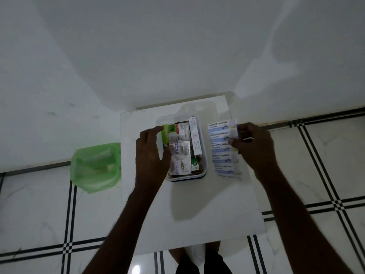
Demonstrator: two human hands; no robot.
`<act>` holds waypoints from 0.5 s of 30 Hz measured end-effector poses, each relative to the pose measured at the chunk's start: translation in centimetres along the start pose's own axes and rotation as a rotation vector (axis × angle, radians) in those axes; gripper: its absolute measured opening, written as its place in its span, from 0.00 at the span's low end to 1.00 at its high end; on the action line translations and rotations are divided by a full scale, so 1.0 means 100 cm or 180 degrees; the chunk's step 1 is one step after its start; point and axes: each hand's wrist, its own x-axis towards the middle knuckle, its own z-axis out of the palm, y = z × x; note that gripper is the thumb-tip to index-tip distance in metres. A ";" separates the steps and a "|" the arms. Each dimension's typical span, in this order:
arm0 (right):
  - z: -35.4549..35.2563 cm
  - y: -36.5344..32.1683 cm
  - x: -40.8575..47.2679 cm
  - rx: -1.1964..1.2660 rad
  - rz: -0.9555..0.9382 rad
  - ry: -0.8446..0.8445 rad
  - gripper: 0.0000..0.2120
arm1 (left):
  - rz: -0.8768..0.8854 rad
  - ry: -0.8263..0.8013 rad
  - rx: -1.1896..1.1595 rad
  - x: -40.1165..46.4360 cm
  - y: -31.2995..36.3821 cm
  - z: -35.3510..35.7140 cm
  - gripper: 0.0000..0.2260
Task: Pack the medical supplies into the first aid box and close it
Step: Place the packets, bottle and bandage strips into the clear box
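Head: first aid box (204,165) open (crammed).

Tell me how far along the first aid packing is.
Mostly packed: the first aid box already holds several cartons and sachets. In hand: the right hand holds the strip of antiseptic bandages beside the box, while the left hand steadies the contents. Left: put the strip in, then close the box; it is open.

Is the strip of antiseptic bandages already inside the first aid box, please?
No, the strip of antiseptic bandages lies outside, right of the first aid box.
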 end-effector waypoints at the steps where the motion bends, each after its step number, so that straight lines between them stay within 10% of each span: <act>1: -0.010 -0.016 -0.006 0.0119 -0.0112 -0.0086 0.13 | 0.0034 -0.0042 -0.0032 0.001 -0.003 -0.003 0.22; 7: 0.009 -0.067 -0.022 0.0760 -0.0103 -0.0619 0.12 | -0.0243 0.0116 -0.0463 -0.001 0.007 -0.012 0.10; 15: 0.080 -0.065 -0.034 -0.0758 -0.0788 -0.0215 0.15 | -0.0550 -0.0061 -0.0171 -0.009 -0.002 -0.005 0.26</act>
